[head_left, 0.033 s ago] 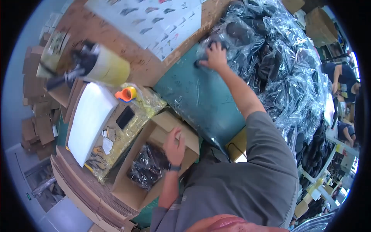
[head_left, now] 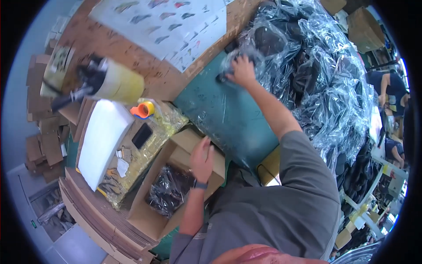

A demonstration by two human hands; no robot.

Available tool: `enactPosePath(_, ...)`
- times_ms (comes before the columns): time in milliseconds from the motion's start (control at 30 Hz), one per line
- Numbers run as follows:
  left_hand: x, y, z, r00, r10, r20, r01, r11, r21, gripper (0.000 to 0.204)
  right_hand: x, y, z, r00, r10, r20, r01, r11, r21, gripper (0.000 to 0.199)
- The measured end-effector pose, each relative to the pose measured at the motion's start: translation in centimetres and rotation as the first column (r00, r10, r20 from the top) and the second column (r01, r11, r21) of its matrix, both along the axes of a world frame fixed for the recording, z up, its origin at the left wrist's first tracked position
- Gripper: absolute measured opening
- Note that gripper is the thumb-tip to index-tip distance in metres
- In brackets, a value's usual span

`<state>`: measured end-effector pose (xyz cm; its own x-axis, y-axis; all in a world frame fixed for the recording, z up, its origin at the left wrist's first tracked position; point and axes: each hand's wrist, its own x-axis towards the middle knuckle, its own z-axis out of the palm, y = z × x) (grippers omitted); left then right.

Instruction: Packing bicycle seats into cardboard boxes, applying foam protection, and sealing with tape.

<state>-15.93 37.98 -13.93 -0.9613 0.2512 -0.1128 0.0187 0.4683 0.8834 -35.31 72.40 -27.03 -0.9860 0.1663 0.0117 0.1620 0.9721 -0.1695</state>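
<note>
My right hand (head_left: 242,71) is at the near-left edge of a large pile. Its fingers grip a plastic-wrapped dark piece (head_left: 223,77), partly hidden under the hand; its exact kind cannot be made out. The pile (head_left: 307,75) consists of dark rounded pieces in clear plastic bags. My left hand (head_left: 202,163) hovers over the right side of an open cardboard box (head_left: 151,222), fingers stretched out and nothing held. Inside that box lie dark pieces in clear plastic (head_left: 169,191).
A green tabletop (head_left: 215,110) lies between box and pile. Left of the box are a phone (head_left: 142,135), an orange tape dispenser (head_left: 143,109), white foam sheets (head_left: 103,141) and stacked flat cardboard (head_left: 96,215). A yellowish cylinder (head_left: 123,81) holds tools. People work at far right.
My right hand has shifted slightly left and nearer, with the wrapped dark piece moving along. My left hand has moved a little to the right over the box.
</note>
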Motion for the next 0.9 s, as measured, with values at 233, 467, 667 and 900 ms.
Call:
enactPosePath(233, -7.0, 10.9, -13.4, 0.927, -0.365, 0.087, 0.305, 0.597, -0.742, 0.132, 9.1, 1.8, 0.0, 0.728, 0.66, 0.186, -0.333, 0.578, -0.745, 0.032)
enactPosePath(467, -9.9, 7.2, -18.0, 0.614, -0.76, 0.214, 0.734, 0.451, -0.507, 0.14, 1.3, 14.6, -3.7, 0.942, -0.242, 0.232, 0.265, 0.961, -0.076, 0.076)
enactPosePath(667, -7.9, 4.8, -21.5, 0.754, -0.603, 0.262, 0.59, 0.445, -0.673, 0.057, -1.1, 9.3, -10.4, 0.69, -0.718, 0.086, 0.671, 0.591, -0.448, 0.123)
enactPosePath(900, -1.6, 4.0, -6.3, 0.754, -0.454, 0.475, 0.457, 0.882, 0.118, 0.057, 6.1, 14.4, -3.3, 0.893, -0.346, 0.288, 0.366, 0.187, -0.912, 0.04)
